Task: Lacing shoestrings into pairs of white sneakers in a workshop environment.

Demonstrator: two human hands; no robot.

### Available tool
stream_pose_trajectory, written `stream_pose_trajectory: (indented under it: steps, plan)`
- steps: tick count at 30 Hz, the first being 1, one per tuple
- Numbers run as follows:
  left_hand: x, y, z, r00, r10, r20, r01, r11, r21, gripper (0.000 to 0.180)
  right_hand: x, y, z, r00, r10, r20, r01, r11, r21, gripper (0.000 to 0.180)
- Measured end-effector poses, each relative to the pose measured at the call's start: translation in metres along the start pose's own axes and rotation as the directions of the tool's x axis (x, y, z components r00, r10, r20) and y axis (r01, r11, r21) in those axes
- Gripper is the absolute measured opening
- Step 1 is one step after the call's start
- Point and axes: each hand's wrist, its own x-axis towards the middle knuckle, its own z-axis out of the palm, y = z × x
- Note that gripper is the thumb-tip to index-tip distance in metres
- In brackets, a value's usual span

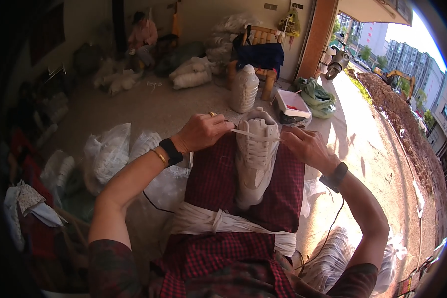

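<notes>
While a white sneaker [256, 159] is steadied on the checked lap, a flat white lace [248, 134] across its top is pinched by the left hand [201, 131] and the right hand [308, 146]. If tension is lost, the lace could be slipped from an eyelet.

Left hand [201, 132] and right hand [307, 147] pull a lace [248, 134] taut across a white sneaker [255, 159] (resting on the lap).

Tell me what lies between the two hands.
In the head view, a flat white lace runs taut from the left hand to the right hand, crossing the top of the white sneaker resting on the lap.
</notes>
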Motion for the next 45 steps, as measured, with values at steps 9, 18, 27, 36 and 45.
stream_pose_trajectory:
  steps: [9, 18, 27, 36, 45]
  plan:
    - [-0.085, -0.079, -0.07, 0.991, -0.078, 0.112, 0.044, 0.959, 0.278, 0.014, -0.041, 0.049, -0.063, 0.974, 0.204, 0.098, -0.187, 0.968, -0.165, 0.014]
    - [-0.161, -0.151, -0.179, 0.963, -0.26, -0.064, 0.26, 0.846, 0.466, 0.013, -0.104, 0.128, -0.191, 0.897, 0.421, -0.133, -0.419, 0.716, -0.558, 0.013]
    - [-0.165, -0.124, -0.168, 0.88, -0.379, -0.286, 0.47, 0.616, 0.632, 0.019, -0.119, 0.119, -0.226, 0.886, 0.153, -0.438, -0.463, 0.349, -0.815, 0.024]
    - [-0.034, -0.047, -0.047, 0.648, -0.666, -0.37, 0.582, 0.746, -0.324, 0.023, -0.014, -0.023, -0.045, 0.62, 0.761, -0.191, -0.462, 0.551, 0.695, 0.016]
    - [0.014, 0.039, 0.019, 0.679, -0.673, 0.293, 0.454, 0.07, -0.888, 0.019, 0.019, -0.049, 0.016, 0.729, 0.68, -0.077, -0.502, 0.609, 0.614, 0.012]
